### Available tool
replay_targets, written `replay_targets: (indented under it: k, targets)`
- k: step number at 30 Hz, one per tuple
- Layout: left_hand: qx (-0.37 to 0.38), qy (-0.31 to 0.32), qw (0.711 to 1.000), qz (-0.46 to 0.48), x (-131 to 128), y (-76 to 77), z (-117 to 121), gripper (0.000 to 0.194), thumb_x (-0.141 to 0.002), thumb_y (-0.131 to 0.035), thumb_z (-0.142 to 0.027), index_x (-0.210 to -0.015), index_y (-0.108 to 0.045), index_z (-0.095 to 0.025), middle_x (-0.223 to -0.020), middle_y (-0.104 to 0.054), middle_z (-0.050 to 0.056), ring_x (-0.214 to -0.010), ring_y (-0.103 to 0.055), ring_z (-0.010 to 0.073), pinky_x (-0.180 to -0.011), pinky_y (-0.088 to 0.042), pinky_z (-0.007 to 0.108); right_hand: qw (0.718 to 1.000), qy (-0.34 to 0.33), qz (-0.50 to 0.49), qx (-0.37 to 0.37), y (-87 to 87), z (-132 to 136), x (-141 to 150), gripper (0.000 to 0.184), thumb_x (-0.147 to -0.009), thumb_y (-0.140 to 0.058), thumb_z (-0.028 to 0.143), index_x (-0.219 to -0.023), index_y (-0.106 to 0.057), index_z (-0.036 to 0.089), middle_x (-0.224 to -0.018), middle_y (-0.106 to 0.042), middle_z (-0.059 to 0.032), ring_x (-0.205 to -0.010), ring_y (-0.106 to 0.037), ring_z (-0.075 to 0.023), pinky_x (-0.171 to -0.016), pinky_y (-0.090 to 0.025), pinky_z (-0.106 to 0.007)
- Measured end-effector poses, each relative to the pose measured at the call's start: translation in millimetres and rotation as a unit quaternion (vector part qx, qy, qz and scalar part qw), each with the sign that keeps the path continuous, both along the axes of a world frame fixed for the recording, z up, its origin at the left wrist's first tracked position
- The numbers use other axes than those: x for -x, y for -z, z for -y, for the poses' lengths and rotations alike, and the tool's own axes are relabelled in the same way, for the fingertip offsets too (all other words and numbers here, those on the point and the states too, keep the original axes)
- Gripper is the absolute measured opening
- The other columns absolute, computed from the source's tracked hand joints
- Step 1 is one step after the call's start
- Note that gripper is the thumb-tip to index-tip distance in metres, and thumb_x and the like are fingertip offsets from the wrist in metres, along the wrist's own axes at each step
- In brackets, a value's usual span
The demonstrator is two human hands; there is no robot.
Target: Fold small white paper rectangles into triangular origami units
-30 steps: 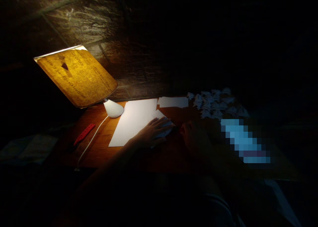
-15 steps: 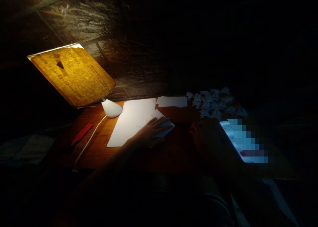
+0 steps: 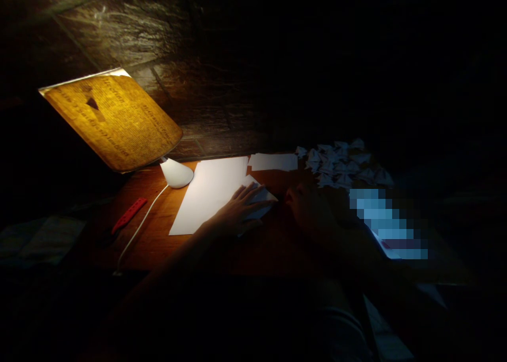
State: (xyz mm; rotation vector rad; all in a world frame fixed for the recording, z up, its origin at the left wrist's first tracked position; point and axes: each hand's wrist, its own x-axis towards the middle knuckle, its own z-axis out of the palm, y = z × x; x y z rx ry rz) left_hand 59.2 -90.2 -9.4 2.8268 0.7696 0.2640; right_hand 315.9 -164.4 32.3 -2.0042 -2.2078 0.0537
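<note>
My left hand lies flat with its fingers spread on a small sheet of white paper. That sheet is turned at an angle and overlaps the right side of a larger stack of white paper. Just right of the small sheet's corner is my right hand, in deep shadow. Its fingers look curled together; whether anything is inside them is too dark to see. Behind both hands lies a small pile of cut white paper. Several folded paper pieces are heaped at the back right.
A desk lamp with a white base and a printed yellow-brown shade stands at the left. Its white cable runs to the table's front edge. A red-handled cutter lies beside it. A lit, blurred screen lies at the right.
My right hand has moved left, closer to the corner of the small sheet. My left hand stays flat on the paper. The view has shifted slightly.
</note>
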Motion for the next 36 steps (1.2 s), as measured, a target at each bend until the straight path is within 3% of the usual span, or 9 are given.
replay_targets:
  k: [8,15,19,25,36]
  targets:
    - [-0.005,0.007,1.0,-0.002,0,-1.2,1,0.071,-0.1,-0.062,-0.052,-0.165,-0.034,-0.044,-0.18,-0.013,0.004,-0.162,-0.014,0.0474,-0.127,-0.016,0.076,1.0,-0.008,-0.007,0.002,1.8,-8,7,0.021,-0.106,-0.051,0.024,-0.12,-0.066,0.018,-0.122,-0.063,-0.0149,-0.112,-0.059,-0.0289,-0.088,-0.042,-0.038]
    - [-0.002,0.004,1.0,-0.001,0,-2.0,2,0.069,-0.1,-0.062,-0.053,-0.163,-0.038,-0.043,-0.18,-0.013,0.003,-0.163,-0.014,0.0456,-0.129,-0.016,0.074,0.998,0.06,-0.016,-0.012,5.0,-5,-9,0.02,-0.106,-0.052,0.026,-0.118,-0.065,0.018,-0.122,-0.063,-0.0154,-0.112,-0.06,-0.0299,-0.081,-0.041,-0.038]
    - [0.001,0.004,1.0,0.008,0,-2.5,2,0.072,-0.1,-0.062,-0.053,-0.165,-0.033,-0.041,-0.179,-0.015,0.006,-0.163,-0.015,0.0457,-0.129,-0.017,0.074,0.999,0.039,-0.023,-0.007,4.4,-6,-8,0.019,-0.105,-0.053,0.024,-0.117,-0.067,0.019,-0.122,-0.064,-0.0145,-0.111,-0.061,-0.0292,-0.082,-0.041,-0.037]
    - [0.01,-0.006,0.999,0.051,0,-3.4,4,0.09,-0.097,-0.062,-0.06,-0.169,-0.021,-0.025,-0.173,-0.024,0.021,-0.161,-0.021,0.0452,-0.129,-0.02,0.072,1.0,0.012,-0.029,-0.001,2.4,-15,7,0.02,-0.104,-0.057,0.027,-0.119,-0.068,0.019,-0.121,-0.064,-0.0138,-0.113,-0.06,-0.0288,-0.089,-0.043,-0.037]
    - [0.007,-0.002,0.999,0.052,-1,-2.3,2,0.09,-0.096,-0.06,-0.063,-0.169,-0.02,-0.027,-0.169,-0.03,0.021,-0.157,-0.027,0.045,-0.128,-0.023,0.074,0.999,-0.026,-0.038,0.003,5.9,-32,18,0.023,-0.106,-0.054,0.028,-0.121,-0.067,0.017,-0.125,-0.063,-0.0157,-0.112,-0.062,-0.0278,-0.087,-0.046,-0.036]
